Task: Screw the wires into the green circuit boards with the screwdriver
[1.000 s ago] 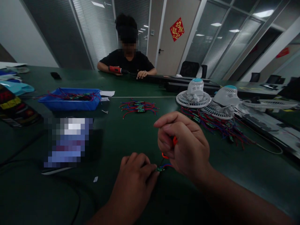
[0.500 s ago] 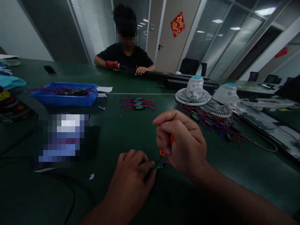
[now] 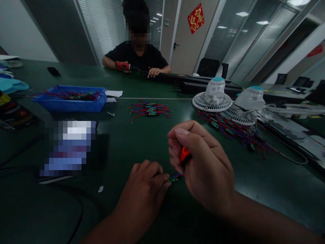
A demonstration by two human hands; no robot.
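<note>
Just now the right hand (image 3: pixel 203 159) has turned a little: more of the orange tool (image 3: pixel 186 155) shows in the curl of its fingers, while the tool's thin dark shaft, visible half a second ago, is out of sight. The left hand (image 3: pixel 146 183), by contrast, looks much as it did, thumb and forefinger pinched on one end of a small green circuit board (image 3: pixel 173 179) at the counter (image 3: pixel 127 142). From the board's other end, red and blue wires (image 3: pixel 180 175) run toward the right hand and vanish behind it. That right hand is closed around the tool, just above and to the right of the board; whether the tip touches the board cannot be told. To judge by this, contact between tool and board may have been broken, or is only hidden by the turned hand, while the board itself seems to be kept steady. Straight beyond the left hand, well apart, lies a row of similar boards (image 3: pixel 152 110), their wires splayed out; a blue tray (image 3: pixel 76 107) of more wiring sits beyond the left hand and to its left, and a loose heap of wired boards (image 3: pixel 236 130) lies beyond the right hand, to its right, by white fans (image 3: pixel 215 92).
</note>
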